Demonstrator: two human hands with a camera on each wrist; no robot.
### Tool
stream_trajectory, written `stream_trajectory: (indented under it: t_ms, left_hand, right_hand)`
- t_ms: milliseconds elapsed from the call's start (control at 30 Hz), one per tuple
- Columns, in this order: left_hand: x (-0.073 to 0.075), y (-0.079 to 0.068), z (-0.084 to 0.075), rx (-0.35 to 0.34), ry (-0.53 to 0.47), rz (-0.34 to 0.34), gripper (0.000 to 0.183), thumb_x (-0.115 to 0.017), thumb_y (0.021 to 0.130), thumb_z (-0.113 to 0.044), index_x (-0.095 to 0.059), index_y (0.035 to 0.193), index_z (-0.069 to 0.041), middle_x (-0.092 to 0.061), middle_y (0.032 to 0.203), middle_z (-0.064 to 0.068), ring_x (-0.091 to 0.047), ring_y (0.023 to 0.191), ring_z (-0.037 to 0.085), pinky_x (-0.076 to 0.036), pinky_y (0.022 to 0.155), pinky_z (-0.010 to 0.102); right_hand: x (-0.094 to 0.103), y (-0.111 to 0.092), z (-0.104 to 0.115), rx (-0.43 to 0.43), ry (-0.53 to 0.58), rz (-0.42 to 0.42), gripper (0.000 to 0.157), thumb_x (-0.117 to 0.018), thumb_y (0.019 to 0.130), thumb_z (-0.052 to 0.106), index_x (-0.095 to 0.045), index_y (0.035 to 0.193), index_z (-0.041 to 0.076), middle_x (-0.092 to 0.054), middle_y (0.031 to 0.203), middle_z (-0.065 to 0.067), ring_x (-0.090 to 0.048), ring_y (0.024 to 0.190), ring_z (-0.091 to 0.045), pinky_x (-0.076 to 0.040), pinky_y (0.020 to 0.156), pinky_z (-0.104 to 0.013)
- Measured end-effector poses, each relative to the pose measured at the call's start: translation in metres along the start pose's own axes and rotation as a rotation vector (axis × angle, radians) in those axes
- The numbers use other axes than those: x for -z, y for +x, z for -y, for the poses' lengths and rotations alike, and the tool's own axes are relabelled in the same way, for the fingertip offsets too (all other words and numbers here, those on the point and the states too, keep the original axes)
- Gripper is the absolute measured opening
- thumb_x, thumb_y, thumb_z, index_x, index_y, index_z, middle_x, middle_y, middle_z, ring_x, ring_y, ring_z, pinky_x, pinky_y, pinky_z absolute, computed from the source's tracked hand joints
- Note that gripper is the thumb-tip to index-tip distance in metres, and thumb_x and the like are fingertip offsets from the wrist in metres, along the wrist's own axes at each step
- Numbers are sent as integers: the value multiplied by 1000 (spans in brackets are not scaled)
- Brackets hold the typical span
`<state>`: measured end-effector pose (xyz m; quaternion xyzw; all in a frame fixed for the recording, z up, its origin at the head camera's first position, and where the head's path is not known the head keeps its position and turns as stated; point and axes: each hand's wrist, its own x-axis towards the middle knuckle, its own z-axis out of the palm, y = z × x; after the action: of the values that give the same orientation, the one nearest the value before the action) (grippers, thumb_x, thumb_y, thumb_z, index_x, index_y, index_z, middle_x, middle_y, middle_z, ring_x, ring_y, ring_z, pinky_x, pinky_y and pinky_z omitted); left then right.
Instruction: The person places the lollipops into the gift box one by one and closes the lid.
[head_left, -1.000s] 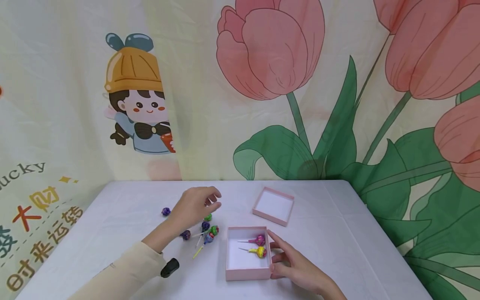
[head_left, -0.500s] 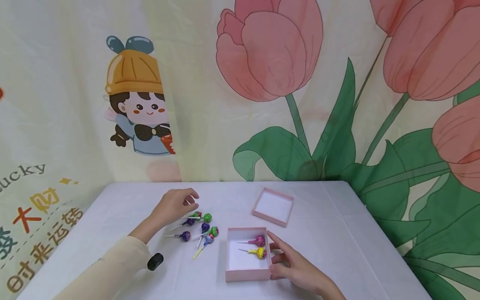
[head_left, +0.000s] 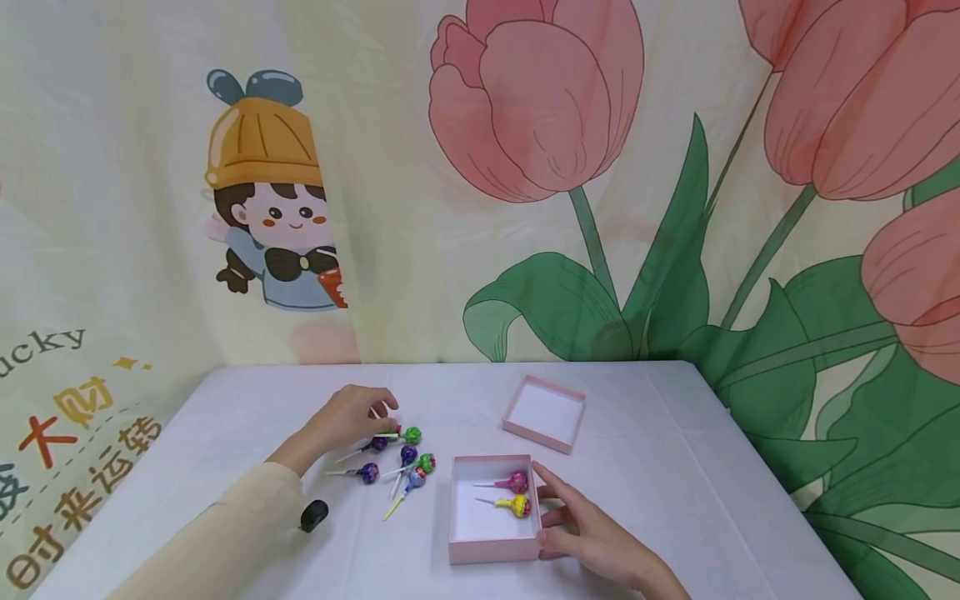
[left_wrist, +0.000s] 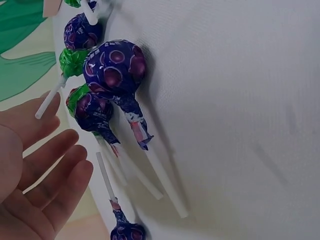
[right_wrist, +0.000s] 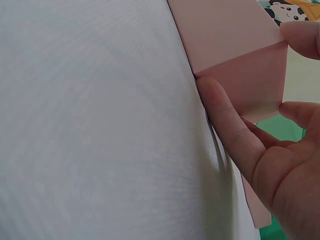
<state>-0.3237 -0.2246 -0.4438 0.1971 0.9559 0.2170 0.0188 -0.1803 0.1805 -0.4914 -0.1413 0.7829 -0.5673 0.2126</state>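
Note:
Over a loose group of lollipops at table left hovers my left hand [head_left: 352,414], its fingers loosely bent. A stick of a green-wrapped lollipop [left_wrist: 72,62] overlaps its fingers in the left wrist view; contact cannot be told. Nearer that camera lies a purple lollipop [left_wrist: 115,70] with a white stick. Right of the group stands an open pink box [head_left: 495,549] with a pink lollipop [head_left: 517,482] and a yellow lollipop [head_left: 519,505] inside, sticks pointing left. My right hand [head_left: 596,533] rests along the box's right wall, thumb at the near corner, index finger by the far end.
Behind the box, to the right, lies its pink-rimmed lid [head_left: 546,412], white inside up. A blue lollipop [head_left: 416,478] with a yellow stick is nearest the box. A white cloth covers the table [head_left: 675,467]; a printed curtain [head_left: 405,250] hangs behind it.
My left hand has moved left from above the group's right side to its back left, uncovering several lollipops, then lowered slightly. My right hand and the box stay in place.

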Motion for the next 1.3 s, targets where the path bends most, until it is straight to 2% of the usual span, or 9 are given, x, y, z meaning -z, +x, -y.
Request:
stream_trajectory:
  t_ms: [267,500,700,1067,1300]
  left_hand:
    - [-6,1,0,38,3,80,20,-82,95,-24,-76,113,-15,-74,97,-2,-64,84,14,-58,83,40]
    - [-10,-1,0,1,32,57,13,-81,94,-19,-76,106,-16,-73,92,-2,-63,82,13,-56,81,42]
    - [-13,-1,0,23,40,54,12,-82,94,-20,-77,105,-17,-72,90,-3,-61,82,14,-56,82,41]
    - [-11,-4,-1,12,39,64,17,-81,91,-11,-78,107,-13,-75,93,-2,-64,84,13,-57,86,47]
    - [-9,-2,-4,10,40,44,15,-80,93,-11,-79,107,-14,-75,94,-2,-62,84,13,-57,86,45]
  right_hand:
    - [0,0,2,-4,8,1,85,-71,101,20,-22,171,27,-41,157,-20,-58,114,-25,-62,90,-34]
    - [-1,-1,3,-12,12,-1,85,-71,101,20,-23,171,27,-42,157,-20,-58,114,-25,-62,90,-36]
    - [-1,-1,3,-16,5,-7,85,-71,101,20,-23,171,28,-42,156,-19,-58,114,-25,-62,90,-37]
    - [0,-1,2,6,10,3,85,-71,101,20,-23,170,30,-41,156,-19,-58,114,-26,-63,89,-36]
    - [-1,-1,3,1,9,3,85,-71,101,21,-23,171,29,-41,156,-19,-58,114,-25,-63,88,-35]
